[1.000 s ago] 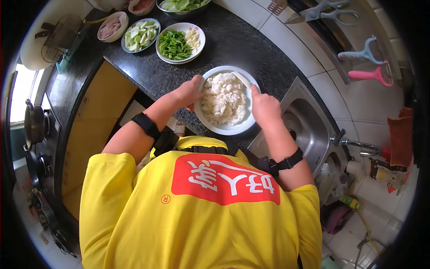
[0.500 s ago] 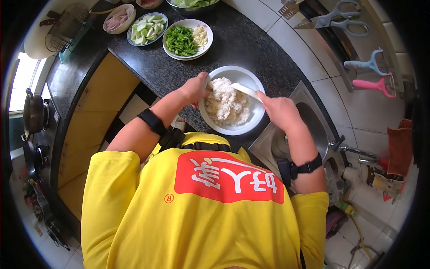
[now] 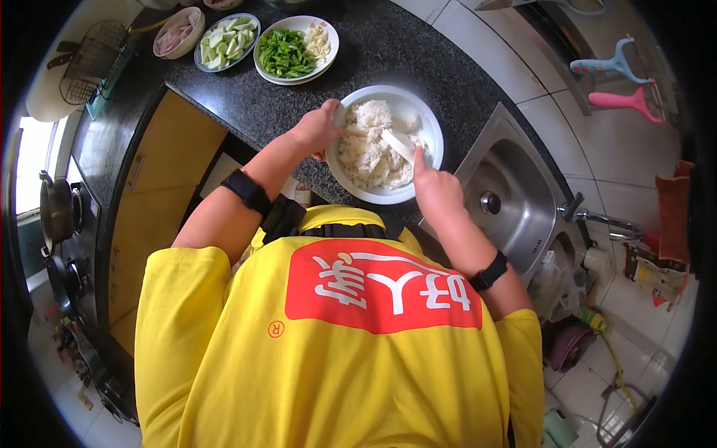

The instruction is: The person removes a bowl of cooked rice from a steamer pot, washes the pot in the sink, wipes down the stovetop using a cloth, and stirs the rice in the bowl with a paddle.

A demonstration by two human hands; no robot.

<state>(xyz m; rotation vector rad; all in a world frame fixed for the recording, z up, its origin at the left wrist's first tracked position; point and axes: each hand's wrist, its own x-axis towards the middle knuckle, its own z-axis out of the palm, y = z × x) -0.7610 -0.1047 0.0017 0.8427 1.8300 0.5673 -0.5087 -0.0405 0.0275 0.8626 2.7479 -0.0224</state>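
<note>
The white bowl stands on the dark, speckled stone counter, near its front edge, and the rice in it seems only partly broken up. Some of it lies in loose crumbs, but thick clumps are there too, so I judge that the loosening is well begun and not complete. The left hand grips the bowl at its side, with the thumb at the rim. The right hand is closed around a flat, white spatula, whose blade touches the rice. The rice looks moist, sticky and uneven; the bowl is round and smooth. Beyond it, a round plate carries finely cut green pieces and small pale bits, already chopped.
</note>
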